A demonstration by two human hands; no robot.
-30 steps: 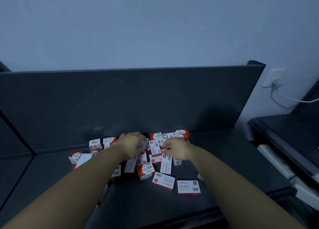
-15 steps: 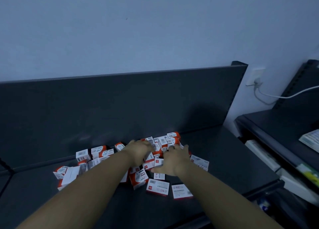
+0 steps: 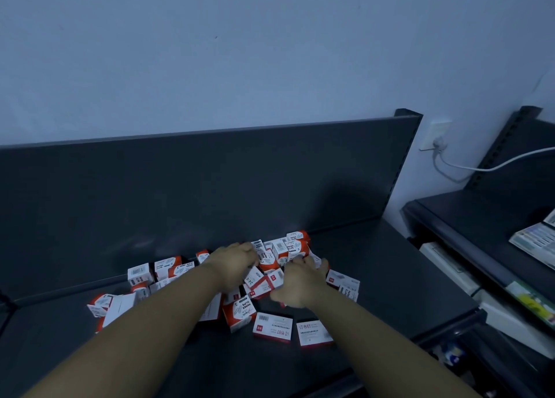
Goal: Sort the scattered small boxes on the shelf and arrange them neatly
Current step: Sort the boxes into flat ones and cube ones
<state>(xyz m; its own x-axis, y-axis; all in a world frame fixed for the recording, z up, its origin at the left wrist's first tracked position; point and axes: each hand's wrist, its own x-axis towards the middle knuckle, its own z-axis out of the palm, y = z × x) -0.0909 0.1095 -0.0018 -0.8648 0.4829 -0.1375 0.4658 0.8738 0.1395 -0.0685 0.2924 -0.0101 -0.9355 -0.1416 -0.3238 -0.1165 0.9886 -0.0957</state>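
Small boxes (image 3: 240,310), position? (A)

One loose heap on the dark shelf (image 3: 390,277), towards the rear, near the back panel (image 3: 210,187). The boxes lie flat, on edge and tilted, and several overlap. Two flat boxes (image 3: 272,327) lie side by side at the front of the heap. (B)

Box condition and contents? (A)

Red and white. The visible boxes are closed. Some carry the print "PAPER CLIPS". Contents cannot be seen. (B)

Hands? (A)

Left hand (image 3: 234,265): back upward, in the middle of the heap. Its fingers curl down among the boxes and are hidden, so its grip cannot be determined. Right hand (image 3: 301,283): just beside it, fingers spread and lying on top of the boxes, thumb out to the side, not curled round any box. (B)

Adjacent units? (A)

A second dark shelf (image 3: 444,214) to the right holds pale printed packs (image 3: 534,241). A white cable (image 3: 480,168) runs from a wall socket (image 3: 435,133). (B)
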